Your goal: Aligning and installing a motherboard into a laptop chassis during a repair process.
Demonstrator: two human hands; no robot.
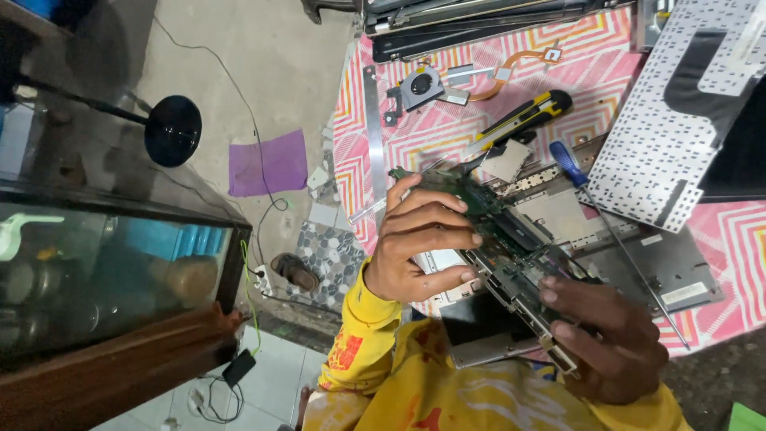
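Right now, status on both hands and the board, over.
Left hand and right hand both gripping green circuit board. Board lifted over open laptop base. Blue screwdriver alongside.

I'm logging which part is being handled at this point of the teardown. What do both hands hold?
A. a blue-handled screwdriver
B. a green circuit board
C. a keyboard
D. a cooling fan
B: the left hand and the right hand each grip one end of the green circuit board, lifted above the laptop base; the fan, keyboard and screwdriver lie untouched on the patterned cloth.
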